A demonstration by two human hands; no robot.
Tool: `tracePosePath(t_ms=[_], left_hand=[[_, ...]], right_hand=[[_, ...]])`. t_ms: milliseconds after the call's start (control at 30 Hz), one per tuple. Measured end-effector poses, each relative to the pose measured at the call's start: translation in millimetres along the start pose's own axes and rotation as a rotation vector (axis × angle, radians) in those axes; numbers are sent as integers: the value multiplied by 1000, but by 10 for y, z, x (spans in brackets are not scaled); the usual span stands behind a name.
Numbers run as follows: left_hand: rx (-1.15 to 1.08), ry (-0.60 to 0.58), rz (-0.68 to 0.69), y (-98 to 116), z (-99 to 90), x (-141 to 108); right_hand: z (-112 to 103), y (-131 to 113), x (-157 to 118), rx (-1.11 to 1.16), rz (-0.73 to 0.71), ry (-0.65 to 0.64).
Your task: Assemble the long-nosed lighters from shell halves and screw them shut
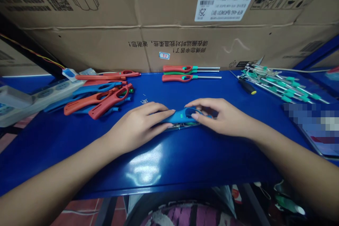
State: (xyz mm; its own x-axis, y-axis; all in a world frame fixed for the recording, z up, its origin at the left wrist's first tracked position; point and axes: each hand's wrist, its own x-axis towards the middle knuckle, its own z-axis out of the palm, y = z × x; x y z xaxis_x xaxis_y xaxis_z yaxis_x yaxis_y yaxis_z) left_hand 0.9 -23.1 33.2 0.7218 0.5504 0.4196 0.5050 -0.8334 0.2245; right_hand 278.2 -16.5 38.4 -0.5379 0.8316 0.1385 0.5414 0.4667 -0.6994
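Note:
A blue lighter casing lies across the middle of the blue table, between my two hands. My left hand is closed around its left end, thumb in front and fingers on top. At the trigger-hole end, my right hand pinches the casing with thumb and fingers. Just under the casing's near edge shows a clear and metal inner part with thin wires. How far the casing and inner part are joined I cannot tell; my fingers cover both ends.
Red, orange and blue casings pile at left beside a power strip. Finished-looking red lighters lie at the back. A black screwdriver and several metal rods with green parts lie at right, near a tablet-like device. Cardboard stands behind.

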Motion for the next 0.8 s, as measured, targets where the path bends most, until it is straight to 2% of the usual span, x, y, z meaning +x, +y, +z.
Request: tracePosePath(t_ms=[67,167,267,600,800], left_hand=[[-23,-31,-7,2,-15,4],[-51,-68,-20,6,-2,0],[-84,-81,-43,22,38,-11],[-88,-84,-63,40,187,-41],[-85,-89,-80,39,216,-43]], right_hand=[[-15,-1,-13,-146,-102,-25],[-16,30,-6,-236,-165,-80],[-7,66,13,-247,-174,-129],[40,143,46,-300,-232,-143],[40,171,45,-311,-231,-150]])
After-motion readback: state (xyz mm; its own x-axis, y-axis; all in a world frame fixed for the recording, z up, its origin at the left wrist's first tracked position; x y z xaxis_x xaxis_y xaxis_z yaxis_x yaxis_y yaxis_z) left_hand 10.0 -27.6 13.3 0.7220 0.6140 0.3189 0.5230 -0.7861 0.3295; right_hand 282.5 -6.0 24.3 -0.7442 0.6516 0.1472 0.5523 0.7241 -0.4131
